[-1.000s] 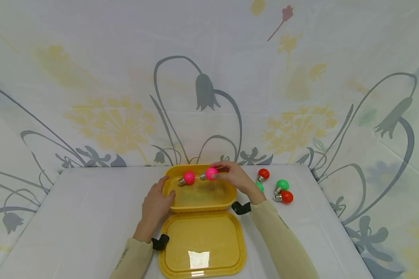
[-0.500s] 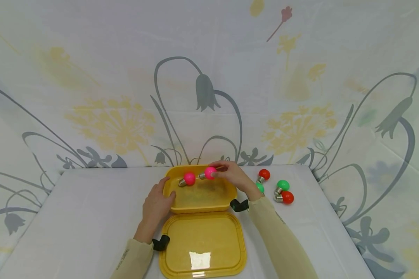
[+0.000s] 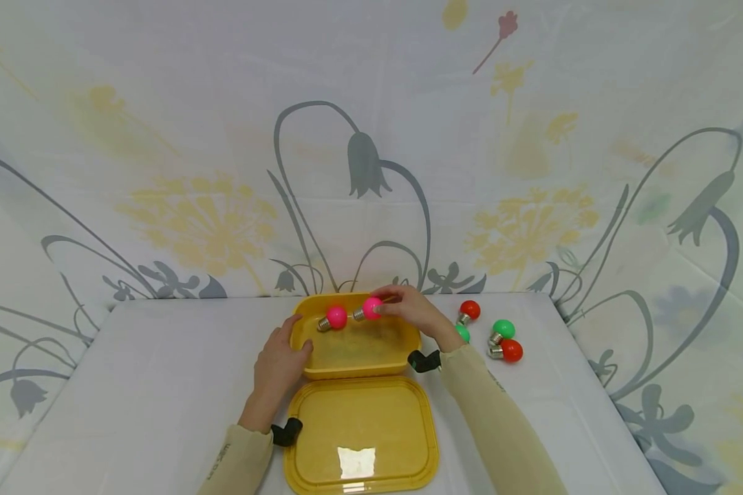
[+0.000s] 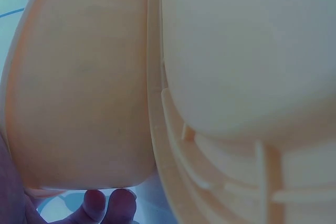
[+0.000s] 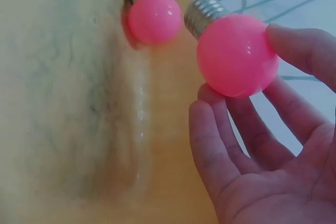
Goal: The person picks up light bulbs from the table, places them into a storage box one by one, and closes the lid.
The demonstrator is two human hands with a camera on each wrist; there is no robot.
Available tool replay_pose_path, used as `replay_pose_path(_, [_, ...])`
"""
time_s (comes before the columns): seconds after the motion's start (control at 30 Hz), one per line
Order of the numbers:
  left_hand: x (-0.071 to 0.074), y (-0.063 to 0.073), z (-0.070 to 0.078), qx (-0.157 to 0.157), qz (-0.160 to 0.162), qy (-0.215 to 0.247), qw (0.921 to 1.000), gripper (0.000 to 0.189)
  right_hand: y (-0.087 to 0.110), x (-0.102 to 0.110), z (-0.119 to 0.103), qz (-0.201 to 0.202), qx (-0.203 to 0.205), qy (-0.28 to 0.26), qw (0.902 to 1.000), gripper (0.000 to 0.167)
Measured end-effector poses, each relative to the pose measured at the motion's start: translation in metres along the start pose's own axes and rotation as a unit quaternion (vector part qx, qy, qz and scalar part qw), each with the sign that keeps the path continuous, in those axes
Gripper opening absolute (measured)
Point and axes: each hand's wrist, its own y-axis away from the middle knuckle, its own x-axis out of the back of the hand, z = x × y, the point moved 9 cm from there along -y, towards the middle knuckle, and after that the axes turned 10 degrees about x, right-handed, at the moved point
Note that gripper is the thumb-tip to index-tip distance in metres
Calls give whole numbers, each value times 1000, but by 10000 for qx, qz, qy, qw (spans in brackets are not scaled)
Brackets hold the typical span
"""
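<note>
My right hand (image 3: 411, 311) pinches a pink light bulb (image 5: 236, 56) by its round globe, thumb on one side and fingertips on the other. The bulb hangs over the back of a yellow plastic box (image 3: 359, 352), its metal screw base pointing left. A second pink light bulb (image 3: 337, 317) lies inside the box, to the left of the held one. My left hand (image 3: 278, 364) grips the box's left side, thumb over the rim and fingers along the outside. In the left wrist view, fingertips (image 4: 122, 205) show at the end of the box wall (image 4: 84, 87).
A yellow lid (image 3: 362, 426) lies on the white table just in front of the box. To the right are a red bulb (image 3: 470, 309), a green bulb (image 3: 504, 328), another red bulb (image 3: 512, 351) and a green bulb (image 3: 463, 335) partly behind my right wrist. A flowered cloth hangs behind.
The right hand and its pink bulb have shifted very slightly left over the box. The left hand keeps its grip, and the other bulbs lie as before.
</note>
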Motion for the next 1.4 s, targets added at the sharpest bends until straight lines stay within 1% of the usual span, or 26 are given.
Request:
replay_pose_path(0.13, [1, 1, 1, -20, -1, 9, 10000, 54, -1, -2, -1, -191, -51, -17, 9998, 39])
replay_pose_path(0.33, [1, 1, 2, -46, -11, 23, 10000, 54, -6, -4, 1, -309, -118, 14, 9995, 37])
replay_pose_path(0.67, [1, 0, 2, -83, -50, 77, 9999, 55, -13, -6, 5, -289, -81, 22, 9995, 36])
replay_pose_path(0.83, [-1, -1, 0, -42, -158, 170, 9997, 56, -14, -7, 10, -238, -80, -98, 9996, 37])
replay_pose_path(1.03, [-5, -5, -7, 35, -420, 533, 9977, 59, -14, -8, 13, -254, 23, -126, 9996, 36])
replay_pose_path(1.2, [-3, -6, -7, -138, -502, 578, 9970, 61, -13, -8, 13, -282, 115, -143, 9994, 36])
replay_pose_path(1.27, [-1, -6, -7, -242, -503, 525, 9971, 61, -13, -8, 13, -282, 144, -158, 9994, 36])
replay_pose_path(1.4, [0, -9, -7, -321, -603, 394, 9969, 61, -12, -10, 11, -302, 206, -179, 9992, 36])
